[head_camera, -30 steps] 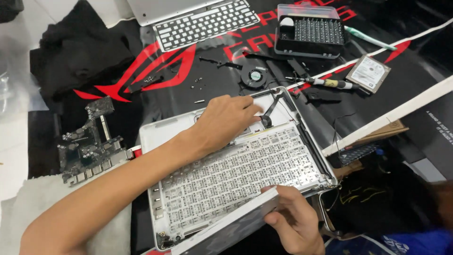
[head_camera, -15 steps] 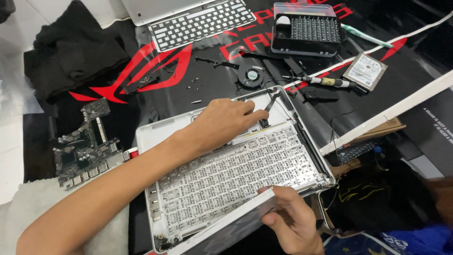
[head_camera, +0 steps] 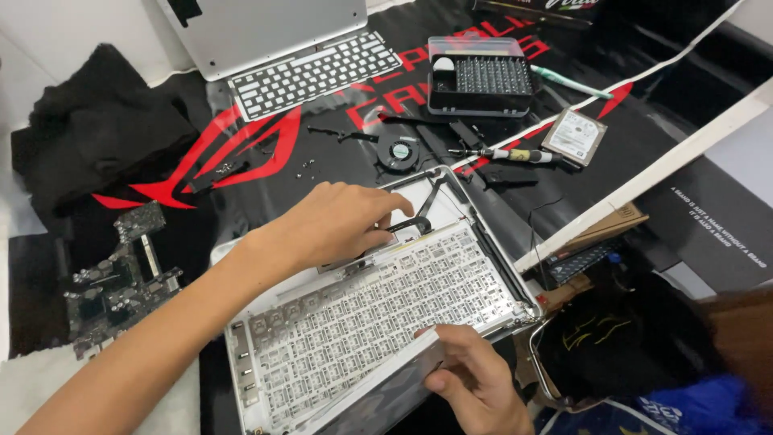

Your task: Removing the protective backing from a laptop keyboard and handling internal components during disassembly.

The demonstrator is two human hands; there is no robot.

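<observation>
Left hand (head_camera: pixel 338 225): we are pinching a black cable (head_camera: pixel 411 226) with narrow fingers at the far edge of the laptop case (head_camera: pixel 362 322) | right hand (head_camera: pixel 475 374): fingers are gripping its near edge | case is lying centre on the surface (head_camera: pixel 338 129).

Bright, even light from overhead, soft shadows only. Mild glare on the glossy black mat (head_camera: pixel 266 153) and the silver lid (head_camera: pixel 266 28). Centre sharp; keyboard frame (head_camera: pixel 362 322) detail is readable. Slight softness at the lower right edge, white surface (head_camera: pixel 48 32) near-blown at the top left.
</observation>
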